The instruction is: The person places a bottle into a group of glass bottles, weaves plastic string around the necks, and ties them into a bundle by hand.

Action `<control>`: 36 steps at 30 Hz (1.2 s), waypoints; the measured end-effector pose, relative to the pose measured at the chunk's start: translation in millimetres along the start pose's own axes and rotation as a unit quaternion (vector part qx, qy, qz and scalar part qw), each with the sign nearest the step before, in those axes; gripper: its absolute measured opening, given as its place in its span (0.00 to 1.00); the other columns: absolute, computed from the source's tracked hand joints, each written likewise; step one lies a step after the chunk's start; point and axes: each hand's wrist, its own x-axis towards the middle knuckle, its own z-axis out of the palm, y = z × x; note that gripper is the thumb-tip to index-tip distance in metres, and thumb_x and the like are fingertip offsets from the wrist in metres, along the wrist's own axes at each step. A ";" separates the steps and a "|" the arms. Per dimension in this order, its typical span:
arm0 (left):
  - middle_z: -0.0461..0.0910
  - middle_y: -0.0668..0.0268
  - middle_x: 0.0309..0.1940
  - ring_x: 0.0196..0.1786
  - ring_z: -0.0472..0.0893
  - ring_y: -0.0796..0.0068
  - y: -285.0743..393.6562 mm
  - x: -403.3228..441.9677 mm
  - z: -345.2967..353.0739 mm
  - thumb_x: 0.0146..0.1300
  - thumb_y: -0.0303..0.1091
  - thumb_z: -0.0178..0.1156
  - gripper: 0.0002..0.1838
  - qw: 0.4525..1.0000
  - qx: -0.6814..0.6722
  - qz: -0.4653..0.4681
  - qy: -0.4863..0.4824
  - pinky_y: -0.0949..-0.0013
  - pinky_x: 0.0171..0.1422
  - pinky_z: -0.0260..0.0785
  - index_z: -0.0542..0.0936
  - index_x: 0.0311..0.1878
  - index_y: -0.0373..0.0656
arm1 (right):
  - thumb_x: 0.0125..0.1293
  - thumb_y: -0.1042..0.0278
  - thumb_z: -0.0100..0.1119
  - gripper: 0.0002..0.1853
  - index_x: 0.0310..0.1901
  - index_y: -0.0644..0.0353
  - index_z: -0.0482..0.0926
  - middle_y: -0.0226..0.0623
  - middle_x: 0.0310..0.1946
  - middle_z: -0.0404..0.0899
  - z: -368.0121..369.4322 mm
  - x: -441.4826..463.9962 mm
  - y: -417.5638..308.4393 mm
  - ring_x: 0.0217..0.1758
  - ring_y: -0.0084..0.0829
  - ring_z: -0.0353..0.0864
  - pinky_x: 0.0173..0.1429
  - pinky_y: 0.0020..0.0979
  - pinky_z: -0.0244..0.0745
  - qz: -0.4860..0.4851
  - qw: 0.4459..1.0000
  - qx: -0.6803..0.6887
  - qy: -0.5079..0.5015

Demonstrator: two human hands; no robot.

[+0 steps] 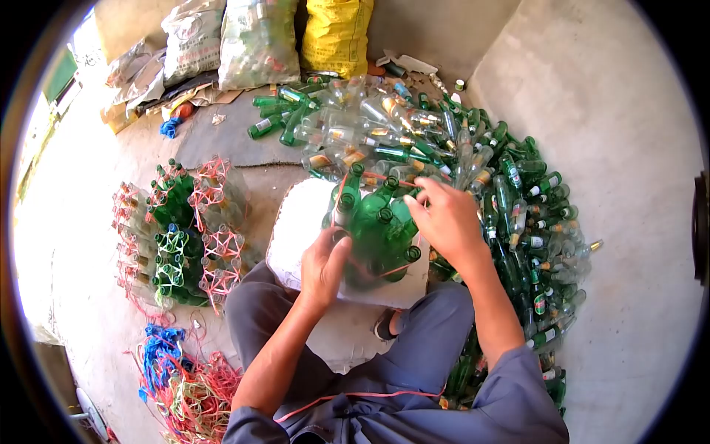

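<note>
Several green glass bottles stand upright in a tight group on a white board in front of me. A pinkish-red string runs around their necks. On the near left of the group, my left hand is closed, with the string passing into its fingers beside a bottle. My right hand is at the right side of the group, pinching the string near the bottle tops. Its other fingers are bent. The lower parts of the bottles look blurred.
Tied bottle bundles stand to the left. Below them lies a tangle of coloured string. A large heap of loose bottles curves along the right wall. At the back stand a yellow sack and pale sacks.
</note>
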 end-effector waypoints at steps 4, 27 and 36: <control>0.86 0.56 0.30 0.37 0.86 0.65 0.2 -1.2 0.2 0.74 0.46 0.56 0.23 1.000 0.006 0.007 0.005 0.64 0.47 0.76 0.79 0.57 0.33 | 0.63 0.55 0.71 0.21 0.49 0.61 0.81 0.45 0.39 0.86 27.6 48.7 -0.3 0.44 0.48 0.87 0.48 0.46 0.81 -0.073 0.987 -0.115 -0.086; 0.66 0.78 0.24 0.26 0.61 0.88 1.2 -3.2 1.0 0.77 0.49 0.57 0.21 0.998 -0.062 0.020 0.000 0.78 0.30 0.50 0.80 0.53 0.37 | 0.63 0.52 0.71 0.22 0.36 0.68 0.78 0.53 0.29 0.84 61.5 64.0 15.2 0.36 0.53 0.86 0.43 0.48 0.81 -0.107 0.986 -0.110 -0.071; 0.65 0.78 0.22 0.23 0.60 0.88 1.5 -2.4 0.3 0.77 0.46 0.57 0.19 0.997 -0.069 0.020 -0.003 0.77 0.28 0.49 0.80 0.53 0.37 | 0.63 0.53 0.71 0.21 0.37 0.68 0.80 0.51 0.28 0.85 67.7 69.4 12.8 0.35 0.52 0.86 0.42 0.46 0.82 -0.093 0.988 -0.117 -0.029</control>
